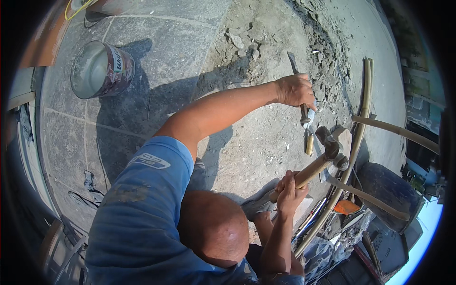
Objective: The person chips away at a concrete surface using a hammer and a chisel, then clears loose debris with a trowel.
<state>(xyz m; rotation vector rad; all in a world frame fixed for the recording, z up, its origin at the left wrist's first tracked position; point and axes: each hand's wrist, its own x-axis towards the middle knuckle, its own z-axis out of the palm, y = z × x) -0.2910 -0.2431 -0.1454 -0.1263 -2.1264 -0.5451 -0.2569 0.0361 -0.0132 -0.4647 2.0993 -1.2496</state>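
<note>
My left hand (295,90) is wrapped around a metal chisel (304,114). Its flat blade points away toward broken concrete (323,76), and its struck end sticks out on the near side of my fist. A small trowel with a wooden handle (309,144) lies on the ground just below that hand, its blade partly hidden. In my right hand (289,192) is a hammer (311,172), gripped by its wooden handle. The hammer's dark metal head (331,147) is raised nearer to me than the chisel, apart from it. Whether the chisel tip touches the concrete I cannot tell.
A round bucket (108,70) with pale contents stands at the far left on grey tiles. Long bamboo poles (365,99) run along the right. Beyond them are a dark blue drum (390,190), an orange piece (346,207) and plastic sheeting (317,254). Rubble lies ahead.
</note>
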